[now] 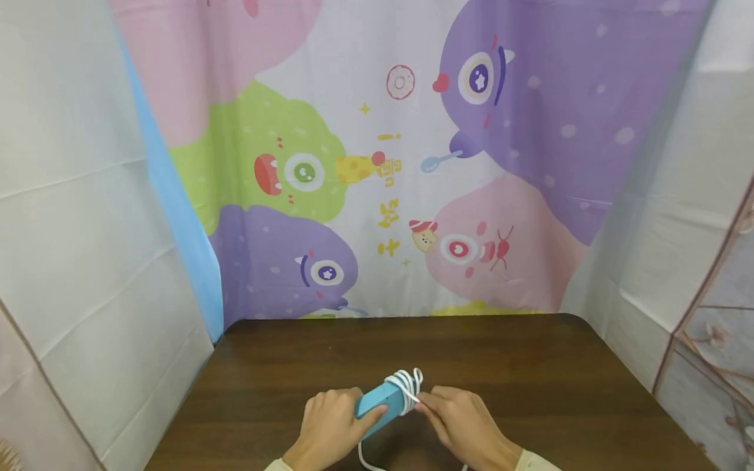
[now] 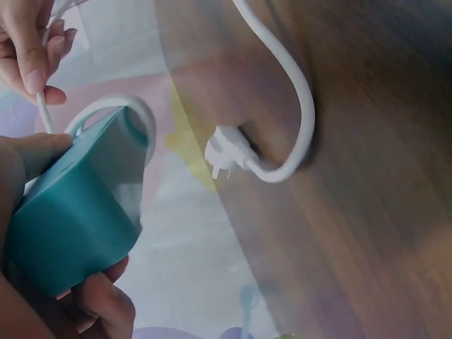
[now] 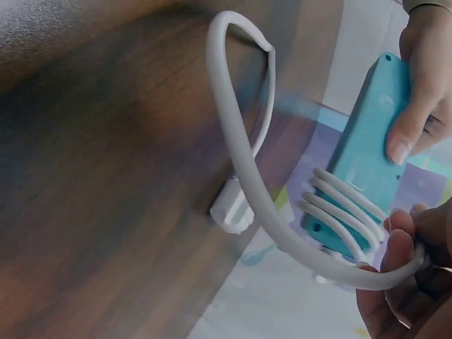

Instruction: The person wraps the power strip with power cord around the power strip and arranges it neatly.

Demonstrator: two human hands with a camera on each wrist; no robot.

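Observation:
My left hand (image 1: 331, 422) grips one end of a teal power strip (image 1: 379, 404), thumb across its face, and holds it slanted over the table. Several turns of white cord (image 1: 402, 387) wrap round the strip's other end, with a small loop standing up at the top. Just right of these turns, my right hand (image 1: 462, 418) pinches the cord between thumb and fingers. From those fingers a loose length of cord (image 3: 240, 141) curves down to the table. Its white plug (image 2: 226, 148), prongs showing, lies on the wood.
A dark brown wooden table (image 1: 489, 356) with rounded far corners lies under the hands. Behind it hangs a curtain (image 1: 365, 275) printed with cartoon monsters. Pale fabric walls (image 1: 88, 196) close in the left and right sides.

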